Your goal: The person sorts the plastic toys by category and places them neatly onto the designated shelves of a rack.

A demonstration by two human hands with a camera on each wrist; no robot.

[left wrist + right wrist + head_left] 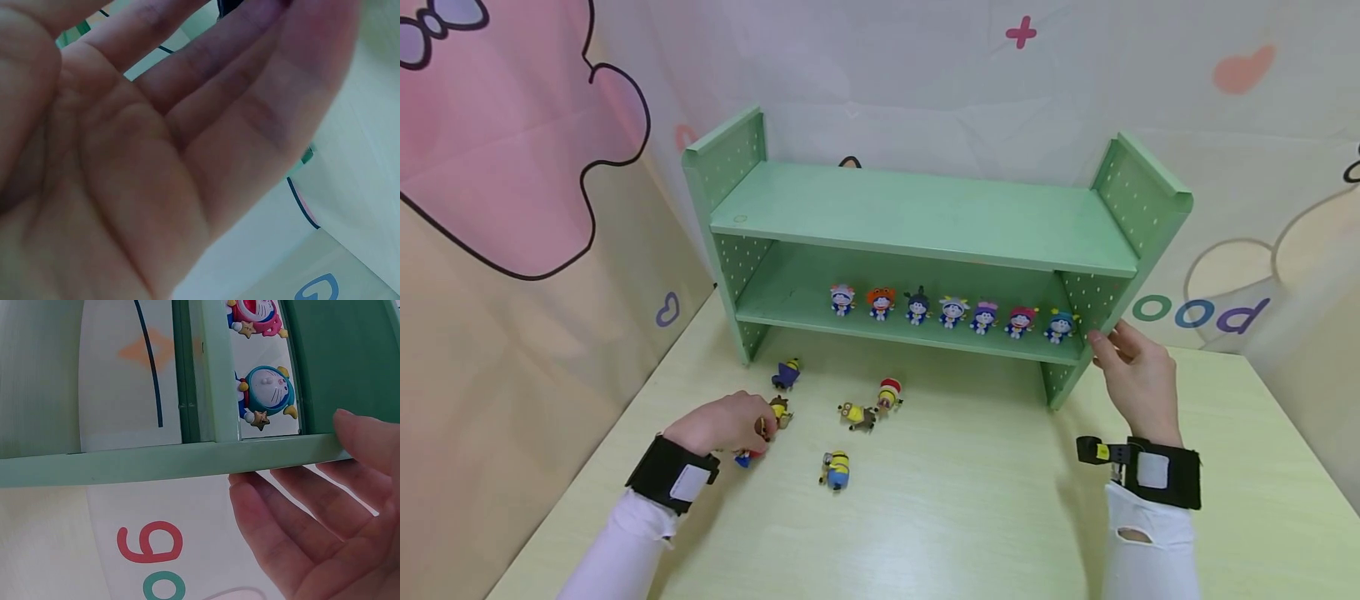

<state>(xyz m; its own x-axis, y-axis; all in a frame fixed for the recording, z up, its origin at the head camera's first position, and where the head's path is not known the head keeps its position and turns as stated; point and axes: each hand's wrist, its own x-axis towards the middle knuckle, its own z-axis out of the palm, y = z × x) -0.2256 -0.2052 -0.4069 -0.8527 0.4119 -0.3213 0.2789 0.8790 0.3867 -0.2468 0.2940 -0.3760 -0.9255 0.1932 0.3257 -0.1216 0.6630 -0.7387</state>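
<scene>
My left hand point(726, 423) is low over the table at the left, its fingers bent around a small brown toy figure point(763, 429), mostly hidden by the fingers. Right beside that hand lie a red-and-blue figure point(747, 457) and a brown-and-yellow figure point(780, 412). The left wrist view shows mainly the palm point(125, 169). With its thumb on one face and fingers on the other, my right hand point(1138, 379) grips the right side panel of the green shelf point(156, 464). A row of several small blue-and-white figures point(953, 312) stands on the lower board.
Other toy figures lie on the table: a purple one point(786, 374), a yellow-and-brown one point(857, 415), one in a red hat point(889, 395) and one in blue overalls point(837, 469). A printed cloth point(925, 92) hangs behind the shelf.
</scene>
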